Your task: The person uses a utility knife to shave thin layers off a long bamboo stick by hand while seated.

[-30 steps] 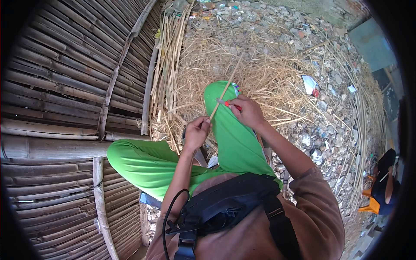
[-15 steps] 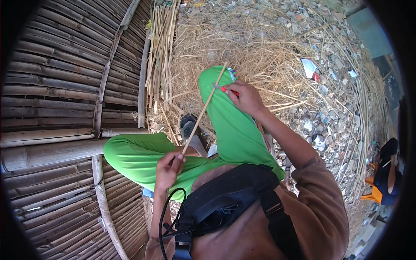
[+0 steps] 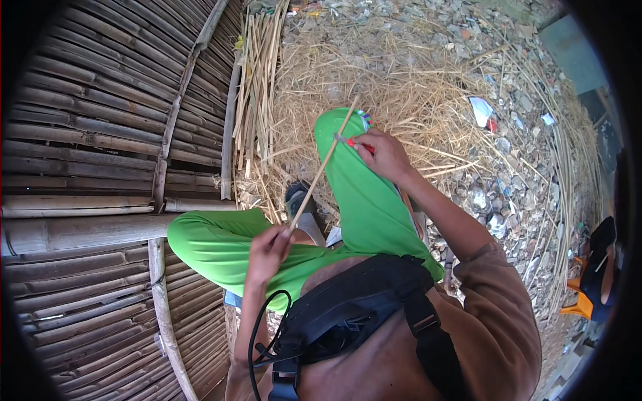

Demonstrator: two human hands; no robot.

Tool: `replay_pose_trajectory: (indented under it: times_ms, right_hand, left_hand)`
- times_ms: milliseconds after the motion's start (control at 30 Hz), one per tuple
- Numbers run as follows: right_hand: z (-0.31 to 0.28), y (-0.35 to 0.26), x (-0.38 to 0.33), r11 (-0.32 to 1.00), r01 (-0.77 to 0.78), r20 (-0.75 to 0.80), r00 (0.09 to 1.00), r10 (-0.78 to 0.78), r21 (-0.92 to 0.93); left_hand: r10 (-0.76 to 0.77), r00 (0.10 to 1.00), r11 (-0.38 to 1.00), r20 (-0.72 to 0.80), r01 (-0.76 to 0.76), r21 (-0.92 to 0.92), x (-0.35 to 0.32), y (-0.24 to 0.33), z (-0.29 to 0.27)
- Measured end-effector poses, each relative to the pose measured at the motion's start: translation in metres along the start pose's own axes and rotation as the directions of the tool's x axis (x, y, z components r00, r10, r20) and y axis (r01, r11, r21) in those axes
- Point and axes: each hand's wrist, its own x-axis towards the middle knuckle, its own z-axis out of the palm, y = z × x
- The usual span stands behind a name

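left hand (image 3: 270, 252), fingers closed, grips a strip (image 3: 312, 186) by one end. right hand (image 3: 386, 155), fingers curled round a knife (image 3: 352, 142), has its blade against the strip.

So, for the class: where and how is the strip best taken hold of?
Probably the near end, from the left, as the left hand grips it: the strip is long and thin and slants away, and the knife in the right hand meets it towards its far end.

Left grip (image 3: 271, 250) holds thin strip (image 3: 309, 192); right grip (image 3: 384, 155) holds red-handled knife (image 3: 352, 142), blade (image 3: 339, 138) against strip.
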Motion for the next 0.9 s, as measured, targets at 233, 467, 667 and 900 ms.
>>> replay_pose_trajectory:
  times_ms: [233,467,667,900]
  right_hand:
    - [-0.001,-0.011,0.003,1.000,0.003,0.011,1.000,-0.003,0.013]
    - [-0.001,-0.012,-0.002,1.000,0.007,0.026,1.000,-0.007,-0.004]
    - [-0.002,-0.009,-0.001,1.000,-0.022,0.019,1.000,0.022,0.003]
    - [-0.004,-0.008,-0.001,0.999,-0.030,0.024,0.999,0.029,0.017]
  left_hand:
    - [0.186,0.979,0.982,0.086,-0.185,-0.027,0.138,0.003,0.062]
    - [0.129,0.986,0.990,0.109,-0.121,-0.076,0.108,-0.006,0.039]
    - [0.104,0.993,0.993,0.058,-0.101,-0.054,0.058,-0.014,0.014]
    - [0.013,0.995,0.999,0.100,-0.017,0.038,-0.014,-0.017,-0.034]
